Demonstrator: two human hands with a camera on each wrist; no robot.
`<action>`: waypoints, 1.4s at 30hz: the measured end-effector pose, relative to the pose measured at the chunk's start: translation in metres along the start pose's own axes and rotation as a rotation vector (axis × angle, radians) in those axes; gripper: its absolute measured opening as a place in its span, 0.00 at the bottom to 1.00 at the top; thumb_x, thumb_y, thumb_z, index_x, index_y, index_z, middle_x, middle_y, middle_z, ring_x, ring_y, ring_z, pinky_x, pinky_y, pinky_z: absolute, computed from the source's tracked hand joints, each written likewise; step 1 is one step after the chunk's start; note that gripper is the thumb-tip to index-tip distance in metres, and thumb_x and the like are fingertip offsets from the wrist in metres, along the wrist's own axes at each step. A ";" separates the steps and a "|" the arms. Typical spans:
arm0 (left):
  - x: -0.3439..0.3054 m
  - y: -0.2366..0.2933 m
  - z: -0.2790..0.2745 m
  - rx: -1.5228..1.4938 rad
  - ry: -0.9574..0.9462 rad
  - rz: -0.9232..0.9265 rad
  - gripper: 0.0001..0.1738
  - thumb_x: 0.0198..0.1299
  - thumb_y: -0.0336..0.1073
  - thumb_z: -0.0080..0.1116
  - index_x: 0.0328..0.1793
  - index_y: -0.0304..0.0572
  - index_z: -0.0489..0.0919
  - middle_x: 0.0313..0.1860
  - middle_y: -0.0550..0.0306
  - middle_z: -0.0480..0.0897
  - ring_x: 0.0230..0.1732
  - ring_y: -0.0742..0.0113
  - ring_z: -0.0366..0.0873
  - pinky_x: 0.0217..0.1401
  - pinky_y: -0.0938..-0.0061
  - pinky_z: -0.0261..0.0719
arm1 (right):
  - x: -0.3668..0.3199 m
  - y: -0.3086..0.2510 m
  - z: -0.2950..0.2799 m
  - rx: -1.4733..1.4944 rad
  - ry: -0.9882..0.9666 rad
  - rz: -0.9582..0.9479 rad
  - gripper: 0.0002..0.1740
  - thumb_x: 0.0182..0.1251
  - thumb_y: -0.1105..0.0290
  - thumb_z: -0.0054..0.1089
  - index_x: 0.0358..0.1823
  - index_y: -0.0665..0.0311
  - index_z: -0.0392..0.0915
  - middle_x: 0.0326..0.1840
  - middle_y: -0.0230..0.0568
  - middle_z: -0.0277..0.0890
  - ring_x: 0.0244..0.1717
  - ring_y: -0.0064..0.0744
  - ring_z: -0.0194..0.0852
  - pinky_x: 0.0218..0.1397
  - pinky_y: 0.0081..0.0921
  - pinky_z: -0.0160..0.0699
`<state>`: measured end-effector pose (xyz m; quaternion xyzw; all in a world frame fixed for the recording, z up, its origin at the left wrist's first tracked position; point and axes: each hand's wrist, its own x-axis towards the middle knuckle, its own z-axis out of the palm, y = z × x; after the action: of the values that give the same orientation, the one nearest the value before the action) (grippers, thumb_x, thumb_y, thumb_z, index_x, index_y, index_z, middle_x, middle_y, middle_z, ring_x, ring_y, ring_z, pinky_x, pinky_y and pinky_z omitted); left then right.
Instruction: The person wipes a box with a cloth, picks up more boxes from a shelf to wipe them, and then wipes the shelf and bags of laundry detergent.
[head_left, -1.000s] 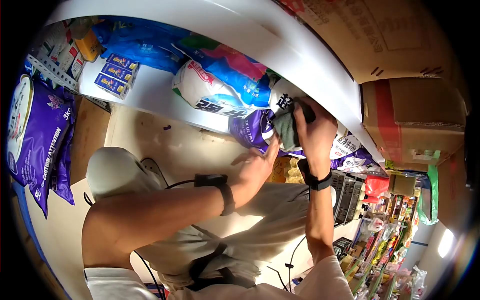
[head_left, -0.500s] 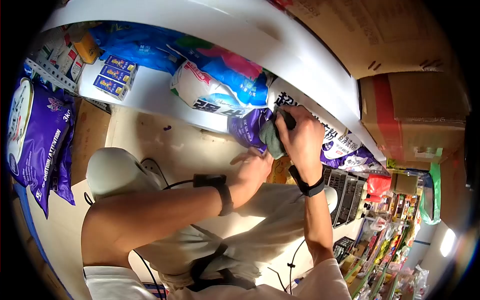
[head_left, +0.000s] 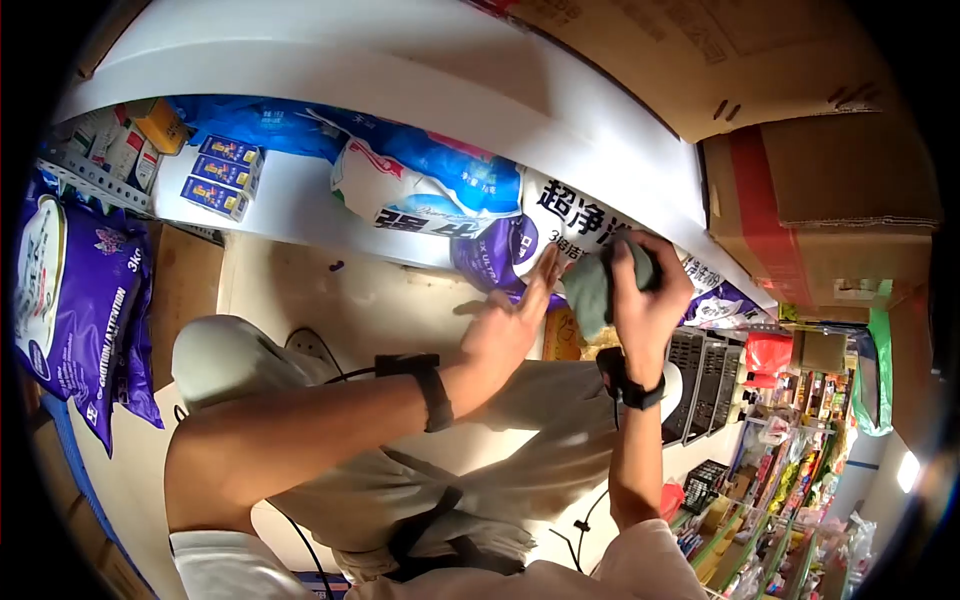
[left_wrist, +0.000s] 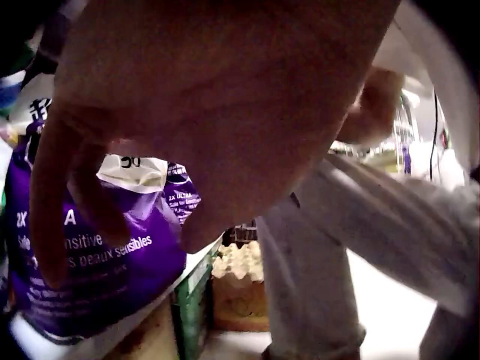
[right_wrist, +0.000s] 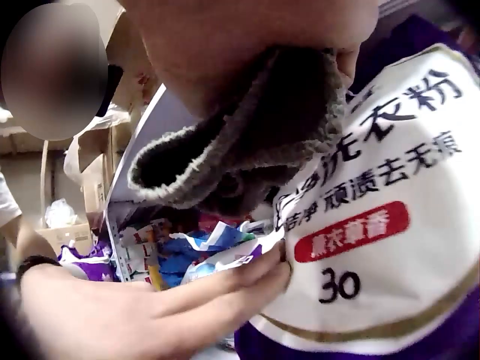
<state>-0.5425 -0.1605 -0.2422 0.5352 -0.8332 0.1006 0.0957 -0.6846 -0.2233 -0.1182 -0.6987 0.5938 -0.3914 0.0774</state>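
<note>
White short sleeves (head_left: 640, 570), beige trousers (head_left: 540, 440), black straps (head_left: 428, 392) on both wrists.

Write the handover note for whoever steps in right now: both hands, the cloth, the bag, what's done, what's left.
Right hand: firm grip on the grey cloth, held against the white detergent bag on the shelf.
Left hand: open, straight fingers bracing that bag.
Done: cloth is on the bag; how much is wiped cannot be told.
Left: probably finish wiping this bag; a purple bag lies beside it.
</note>
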 end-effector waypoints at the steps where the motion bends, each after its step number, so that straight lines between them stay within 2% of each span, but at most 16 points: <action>1: 0.000 -0.008 -0.008 -0.045 0.016 0.016 0.39 0.68 0.35 0.62 0.85 0.32 0.73 0.95 0.31 0.56 0.33 0.63 0.90 0.30 0.66 0.93 | -0.006 0.006 -0.007 -0.007 -0.018 0.002 0.10 0.70 0.72 0.74 0.47 0.72 0.90 0.38 0.47 0.92 0.39 0.32 0.89 0.48 0.29 0.86; 6: 0.023 -0.025 -0.022 -0.430 0.237 0.035 0.33 0.60 0.32 0.66 0.74 0.29 0.80 0.88 0.24 0.66 0.48 0.53 0.94 0.36 0.71 0.91 | -0.024 0.013 -0.021 0.025 -0.035 0.082 0.09 0.71 0.75 0.73 0.49 0.71 0.88 0.39 0.40 0.90 0.41 0.23 0.83 0.51 0.25 0.83; 8: 0.035 -0.036 -0.036 -0.368 0.215 0.065 0.35 0.59 0.33 0.66 0.75 0.27 0.79 0.87 0.25 0.67 0.49 0.54 0.94 0.33 0.72 0.89 | -0.020 0.014 -0.017 0.060 -0.013 0.080 0.10 0.71 0.74 0.75 0.49 0.70 0.88 0.39 0.38 0.89 0.41 0.23 0.82 0.52 0.24 0.83; 11: 0.041 -0.034 -0.029 -0.366 0.282 0.049 0.30 0.63 0.32 0.65 0.72 0.29 0.80 0.88 0.22 0.65 0.50 0.55 0.94 0.40 0.72 0.93 | -0.002 0.007 -0.014 0.010 -0.057 0.014 0.11 0.70 0.74 0.76 0.49 0.71 0.89 0.40 0.45 0.92 0.40 0.28 0.87 0.49 0.28 0.85; 12: 0.040 -0.031 -0.032 -0.344 0.252 0.055 0.29 0.63 0.32 0.65 0.71 0.29 0.81 0.88 0.21 0.65 0.48 0.56 0.94 0.39 0.71 0.93 | 0.004 0.006 -0.014 0.006 -0.142 0.032 0.11 0.73 0.73 0.75 0.52 0.71 0.90 0.44 0.44 0.94 0.46 0.27 0.89 0.57 0.26 0.84; 14: 0.038 -0.031 -0.040 -0.320 0.194 0.060 0.25 0.63 0.31 0.64 0.66 0.28 0.84 0.88 0.16 0.63 0.42 0.58 0.95 0.38 0.70 0.93 | 0.020 0.004 -0.008 -0.116 -0.198 -0.070 0.13 0.72 0.71 0.76 0.52 0.71 0.91 0.43 0.47 0.94 0.44 0.29 0.90 0.54 0.27 0.85; 18: 0.033 -0.032 -0.054 -0.317 -0.087 0.149 0.20 0.65 0.32 0.64 0.59 0.26 0.87 0.85 0.08 0.64 0.28 0.61 0.92 0.34 0.69 0.91 | 0.038 0.011 0.011 -0.138 -0.190 -0.176 0.15 0.68 0.62 0.76 0.44 0.69 0.89 0.34 0.54 0.86 0.33 0.56 0.85 0.40 0.45 0.82; 19: 0.030 -0.032 -0.051 -0.314 -0.005 0.155 0.18 0.66 0.33 0.63 0.56 0.25 0.88 0.84 0.08 0.65 0.25 0.65 0.90 0.32 0.70 0.89 | 0.041 0.017 0.019 -0.151 -0.167 -0.274 0.16 0.68 0.60 0.75 0.43 0.69 0.88 0.33 0.54 0.85 0.33 0.59 0.84 0.39 0.48 0.81; 22: 0.026 -0.030 -0.045 -0.283 0.019 0.147 0.17 0.67 0.33 0.63 0.55 0.26 0.89 0.84 0.10 0.66 0.24 0.69 0.88 0.29 0.72 0.87 | 0.043 0.015 0.025 -0.352 -0.238 -0.330 0.14 0.71 0.63 0.75 0.51 0.64 0.93 0.43 0.53 0.92 0.40 0.54 0.91 0.50 0.40 0.88; 25: 0.021 -0.035 -0.047 -0.214 0.017 0.192 0.20 0.66 0.31 0.63 0.59 0.25 0.89 0.84 0.12 0.67 0.23 0.71 0.86 0.27 0.73 0.85 | 0.040 0.008 0.017 -0.486 -0.281 -0.351 0.13 0.70 0.63 0.75 0.50 0.61 0.93 0.44 0.50 0.93 0.42 0.56 0.91 0.51 0.40 0.88; 28: 0.018 -0.039 -0.040 -0.200 0.192 0.178 0.16 0.61 0.29 0.64 0.51 0.24 0.88 0.84 0.15 0.70 0.28 0.67 0.90 0.31 0.74 0.87 | 0.042 0.002 0.003 -0.498 -0.310 -0.351 0.13 0.71 0.65 0.74 0.51 0.62 0.93 0.45 0.50 0.93 0.45 0.54 0.94 0.54 0.38 0.89; 34: 0.015 -0.036 -0.045 -0.268 0.078 0.120 0.19 0.60 0.29 0.65 0.54 0.23 0.89 0.85 0.17 0.69 0.30 0.65 0.91 0.34 0.73 0.89 | 0.031 -0.005 0.021 -0.357 -0.272 -0.251 0.12 0.70 0.68 0.73 0.51 0.65 0.93 0.47 0.52 0.94 0.47 0.54 0.95 0.55 0.38 0.90; 37: 0.010 -0.030 -0.038 -0.311 -0.070 0.139 0.26 0.61 0.29 0.65 0.65 0.22 0.87 0.87 0.15 0.64 0.30 0.64 0.91 0.29 0.71 0.88 | 0.020 -0.003 0.020 -0.297 -0.316 -0.296 0.14 0.68 0.63 0.74 0.50 0.62 0.94 0.42 0.54 0.92 0.42 0.59 0.92 0.48 0.45 0.89; 39: 0.006 -0.022 -0.028 -0.300 -0.092 0.133 0.34 0.62 0.29 0.65 0.76 0.22 0.82 0.90 0.15 0.59 0.27 0.65 0.89 0.25 0.71 0.86 | 0.019 -0.003 0.012 -0.240 -0.427 -0.126 0.13 0.69 0.64 0.75 0.49 0.63 0.94 0.41 0.50 0.92 0.39 0.46 0.93 0.48 0.38 0.88; 40: 0.003 -0.021 -0.026 -0.264 -0.054 0.148 0.35 0.61 0.28 0.64 0.76 0.19 0.81 0.90 0.16 0.60 0.33 0.64 0.91 0.28 0.72 0.87 | 0.021 0.003 0.006 -0.173 -0.476 0.008 0.13 0.70 0.65 0.76 0.49 0.64 0.93 0.41 0.48 0.93 0.38 0.40 0.92 0.48 0.35 0.88; 42: 0.001 -0.024 -0.022 -0.173 0.021 0.159 0.38 0.59 0.28 0.64 0.77 0.14 0.78 0.89 0.17 0.62 0.44 0.62 0.93 0.34 0.75 0.90 | 0.028 0.010 0.000 0.045 -0.214 0.005 0.12 0.73 0.68 0.76 0.50 0.69 0.94 0.44 0.42 0.95 0.45 0.27 0.89 0.56 0.28 0.86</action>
<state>-0.5200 -0.1649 -0.2188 0.4563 -0.8775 0.0411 0.1421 -0.6928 -0.2507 -0.1111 -0.7332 0.5749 -0.3276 0.1568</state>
